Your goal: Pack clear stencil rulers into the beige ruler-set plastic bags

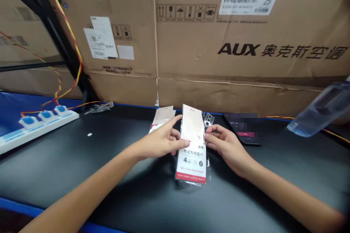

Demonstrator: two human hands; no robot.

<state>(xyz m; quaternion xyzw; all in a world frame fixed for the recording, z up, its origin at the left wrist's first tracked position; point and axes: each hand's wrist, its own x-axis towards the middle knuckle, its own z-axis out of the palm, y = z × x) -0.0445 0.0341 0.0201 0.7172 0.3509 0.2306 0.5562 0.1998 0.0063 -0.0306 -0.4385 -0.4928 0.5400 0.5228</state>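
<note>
"AUX" on cardboard box (251,43)

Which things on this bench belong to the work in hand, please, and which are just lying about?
In hand: packet, held by left hand and right hand.
Lying about: second packet behind it, power strip, black device, clear plastic piece, cardboard boxes.

The ruler-set packet (191,153) sits mid-surface (82,167), gripped on one side by the left hand (161,141) and on the other by the right hand (226,145). A second packet (162,117) lies just behind it to the left. A power strip (38,121) lies far left, a phone (243,130) to the right and a plastic case (319,113) farther right. Cardboard boxes (246,76) stand behind.
</note>
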